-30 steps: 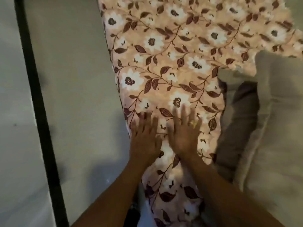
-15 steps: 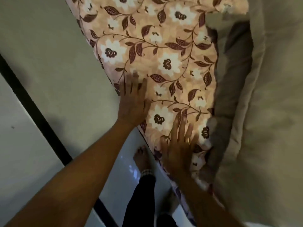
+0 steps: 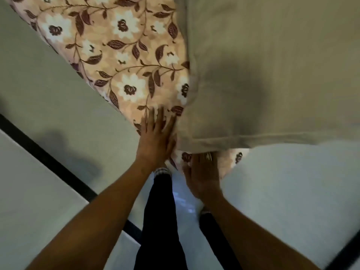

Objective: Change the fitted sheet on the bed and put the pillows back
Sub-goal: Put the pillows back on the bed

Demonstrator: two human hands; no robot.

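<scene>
A peach fitted sheet with white flowers and brown leaves (image 3: 124, 61) covers the mattress, whose near corner points toward me. A beige blanket or duvet (image 3: 263, 75) lies over the right part of the bed, its hem hanging over the corner. My left hand (image 3: 155, 139) lies flat with straight fingers on the sheet at the corner's left edge. My right hand (image 3: 202, 178) presses flat against the corner's side just below the beige hem; its fingertips are hidden under that hem. No pillow is in view.
Pale tiled floor (image 3: 292, 191) surrounds the bed, with a black strip (image 3: 48, 162) running diagonally at the left. My dark trouser legs (image 3: 161, 221) and feet stand right at the bed corner.
Both hands have slid along the sheet toward me, from the flat top down to the mattress corner. The right hand dropped onto the corner's side. The view swung so the beige cover fills the upper right.
</scene>
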